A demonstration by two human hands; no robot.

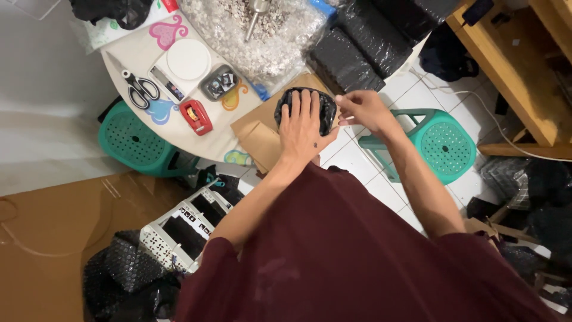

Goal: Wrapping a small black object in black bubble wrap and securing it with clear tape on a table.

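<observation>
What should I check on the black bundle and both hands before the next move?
1. Left hand flat on top of the black bundle: ok.
2. Right hand pinching the bundle's right edge: ok.
3. Bundle resting on the brown cardboard at the table edge: ok.
4. Bundle fully closed underneath: cannot tell, hidden by the hand.
5. Red tape dispenser within reach on the table: ok.
6. Scissors lying apart from both hands: ok.

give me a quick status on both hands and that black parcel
Left hand flat on black bubble-wrap parcel. Right hand pinching its right edge. Parcel on brown cardboard; nothing blocking.
</observation>
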